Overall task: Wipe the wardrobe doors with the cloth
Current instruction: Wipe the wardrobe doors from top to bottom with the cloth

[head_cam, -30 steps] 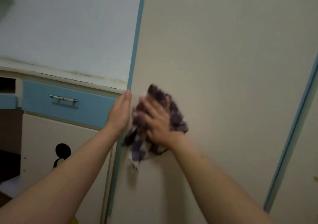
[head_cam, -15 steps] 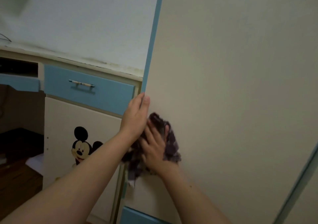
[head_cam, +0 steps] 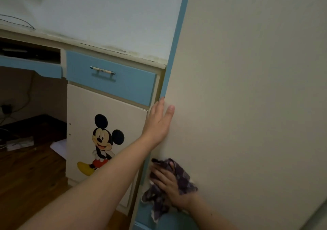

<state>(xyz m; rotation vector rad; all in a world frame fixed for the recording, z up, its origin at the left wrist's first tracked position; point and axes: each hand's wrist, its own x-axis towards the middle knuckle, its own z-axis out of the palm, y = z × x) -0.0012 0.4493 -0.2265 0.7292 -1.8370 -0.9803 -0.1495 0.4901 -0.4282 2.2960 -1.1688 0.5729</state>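
Cream wardrobe door [head_cam: 247, 106]: cloth [head_cam: 185, 179] pressed flat beneath right grip [head_cam: 169, 187]

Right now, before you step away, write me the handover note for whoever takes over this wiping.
Left hand: flat, braced on the wardrobe door at its left edge.
Right hand: fingers spread, pressing the cloth against the door low down, near that edge.
Done: the cloth is on the door; how much is already clean cannot be told.
Left: probably the wide panel above and to the right, then any other doors.
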